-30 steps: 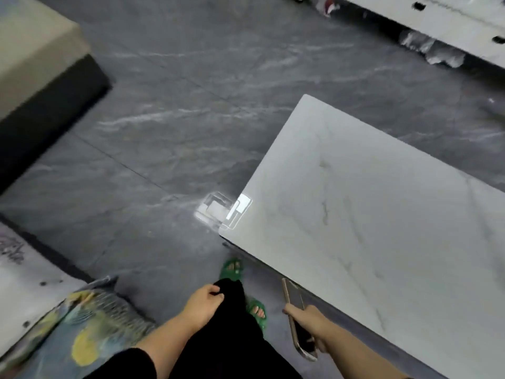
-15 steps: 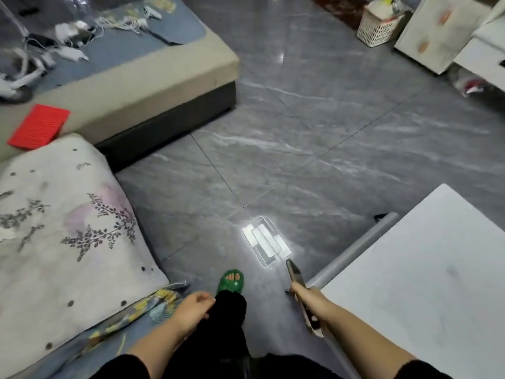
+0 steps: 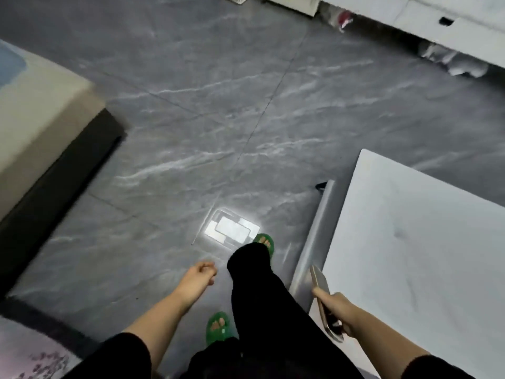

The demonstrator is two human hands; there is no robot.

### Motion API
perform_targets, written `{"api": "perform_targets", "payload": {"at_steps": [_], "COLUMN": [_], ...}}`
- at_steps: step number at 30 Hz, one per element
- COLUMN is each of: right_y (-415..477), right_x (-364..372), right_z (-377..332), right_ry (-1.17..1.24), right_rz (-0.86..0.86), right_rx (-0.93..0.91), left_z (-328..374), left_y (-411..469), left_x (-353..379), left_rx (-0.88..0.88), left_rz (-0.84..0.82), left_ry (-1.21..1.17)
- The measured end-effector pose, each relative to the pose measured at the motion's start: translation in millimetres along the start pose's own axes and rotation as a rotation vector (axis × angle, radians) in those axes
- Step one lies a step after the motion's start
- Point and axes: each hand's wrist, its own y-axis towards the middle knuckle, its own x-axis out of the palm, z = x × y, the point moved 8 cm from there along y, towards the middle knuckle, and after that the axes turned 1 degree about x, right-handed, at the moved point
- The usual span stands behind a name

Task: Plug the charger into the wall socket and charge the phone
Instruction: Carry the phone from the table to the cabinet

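Note:
A phone with a pale metallic edge is gripped edge-on in my right hand, low at the right beside the white table. My left hand hangs loosely curled over the floor, with nothing in it. No charger and no wall socket show in this view. I am standing; my legs in black trousers and green slippers are below the hands.
A white marble-look table with a grey edge rail fills the right. A beige bed with a dark base lies at the left. A white cabinet runs along the far right. Grey tiled floor lies between them.
The view has swung away from the bed and pillow toward the floor and cabinet. One foot has stepped forward. The phone stays in my right hand.

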Motion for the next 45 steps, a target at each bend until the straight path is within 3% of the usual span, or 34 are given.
{"api": "perform_targets", "payload": {"at_steps": [6,12,17,21,27,36,45], "right_y": [39,63,89,105,124,176,243], "right_x": [-67,-128,-190,-243,-323,-445,-655], "right_z": [-92,-262,-403,-477,-507,-483,-556], "right_ry": [0.148,0.255,0.332,0.431,0.564,0.72,0.759], "right_rz": [-0.002,0.029,0.08,0.155,0.257,0.187,0.18], "right_rx": [0.051,-0.043,-0.125,-0.124,-0.008,0.249,0.171], "left_z": [136,279,413,526,682,851,971], "left_y": [73,137,203,265,333,383,413], "left_x": [22,17,13,21,102,301,460], "left_rx": [0.02,0.056,0.047,0.136,0.214,0.31,0.277], "left_rz": [0.022,0.033,-0.077,-0.041,-0.176,-0.325,-0.281], "left_ry": [0.172,0.259,0.26,0.392,0.552,0.719,0.775]}}
